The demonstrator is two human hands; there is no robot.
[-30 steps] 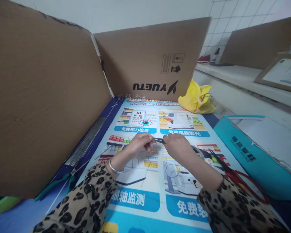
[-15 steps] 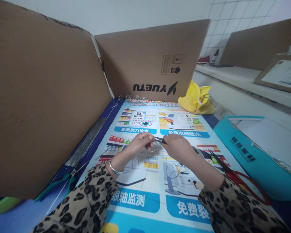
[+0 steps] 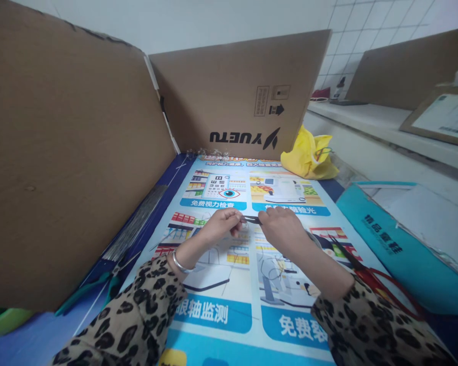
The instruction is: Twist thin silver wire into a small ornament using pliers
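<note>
My right hand is closed around a pair of small dark pliers, whose narrow jaws point left. My left hand pinches a piece of thin wire at the tips of the jaws; most of it is hidden by the fingers. Both hands are over the middle of a printed blue-and-white poster. Loose thin wire seems to lie on the poster below the right hand, though it is hard to tell from the print.
Cardboard panels stand behind and to the left. A bundle of straight wires lies at left beside green-handled scissors. Red-handled scissors, a teal box and a yellow bag are at right. Small wire pieces sit at the back.
The pliers have turned slightly, and their two jaws now show more clearly apart. My right hand has shifted a little; my left hand stays nearly in place.
</note>
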